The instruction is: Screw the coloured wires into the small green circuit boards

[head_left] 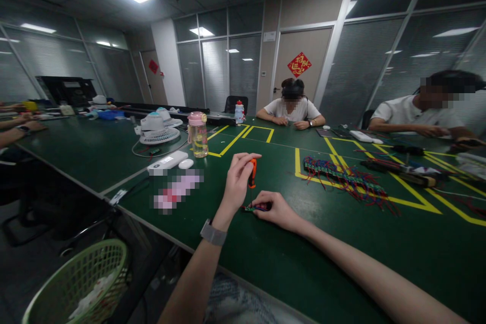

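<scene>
An orange and black screwdriver (252,174) stands nearly upright, its handle in the fingers of my left hand (240,174). Its thin shaft points down at a small green circuit board (248,208) on the green table (212,212). My right hand (276,208) pinches the board from the right, with red and dark wires by its fingertips. Whether the tip touches the board is too small to tell. A grey band circles my left wrist.
A row of wired boards (345,178) lies right, inside yellow tape. A pink-lidded bottle (198,135), white power bank (167,162) and white fans (159,129) stand left. Two people sit across the table. A green basket (79,283) is at lower left.
</scene>
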Tool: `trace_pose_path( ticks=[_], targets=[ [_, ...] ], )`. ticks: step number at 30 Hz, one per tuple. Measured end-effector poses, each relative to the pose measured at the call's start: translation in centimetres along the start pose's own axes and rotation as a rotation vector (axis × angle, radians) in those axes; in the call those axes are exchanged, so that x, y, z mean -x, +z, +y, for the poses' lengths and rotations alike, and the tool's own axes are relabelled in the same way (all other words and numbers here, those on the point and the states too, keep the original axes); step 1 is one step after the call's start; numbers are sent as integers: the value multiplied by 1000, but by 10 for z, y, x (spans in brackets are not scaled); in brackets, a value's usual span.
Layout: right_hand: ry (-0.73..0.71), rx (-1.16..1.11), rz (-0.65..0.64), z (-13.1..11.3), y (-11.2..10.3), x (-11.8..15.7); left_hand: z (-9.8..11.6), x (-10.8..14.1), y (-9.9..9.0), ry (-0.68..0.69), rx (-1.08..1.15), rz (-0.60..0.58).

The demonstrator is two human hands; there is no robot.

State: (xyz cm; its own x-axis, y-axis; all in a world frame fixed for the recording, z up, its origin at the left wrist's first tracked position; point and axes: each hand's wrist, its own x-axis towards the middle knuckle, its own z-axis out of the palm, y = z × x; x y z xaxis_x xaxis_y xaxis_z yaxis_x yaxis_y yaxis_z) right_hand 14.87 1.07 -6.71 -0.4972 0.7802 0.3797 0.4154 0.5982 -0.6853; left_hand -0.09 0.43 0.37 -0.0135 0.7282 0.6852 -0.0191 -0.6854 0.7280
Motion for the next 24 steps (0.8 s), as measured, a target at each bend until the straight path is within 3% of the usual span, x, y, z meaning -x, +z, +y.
trace_pose_path(
  ticks=[4, 8, 13, 18, 24],
  targets=[
    [9, -4, -7, -2, -1, 0, -1, 1, 0, -59, 123, -28],
    [10, -4, -6, -3, -1, 0, -1, 0, -1, 25, -18, 46],
    [3, 5, -14, -1, -1, 1, 2, -1, -1, -75, 148, -66],
    [-8, 18, -17, 1, -1, 0, 0, -1, -2, -14, 23, 21],
    [12, -5, -20, -2, -2, 0, -1, -1, 0, -55, 131, -54]
  ],
)
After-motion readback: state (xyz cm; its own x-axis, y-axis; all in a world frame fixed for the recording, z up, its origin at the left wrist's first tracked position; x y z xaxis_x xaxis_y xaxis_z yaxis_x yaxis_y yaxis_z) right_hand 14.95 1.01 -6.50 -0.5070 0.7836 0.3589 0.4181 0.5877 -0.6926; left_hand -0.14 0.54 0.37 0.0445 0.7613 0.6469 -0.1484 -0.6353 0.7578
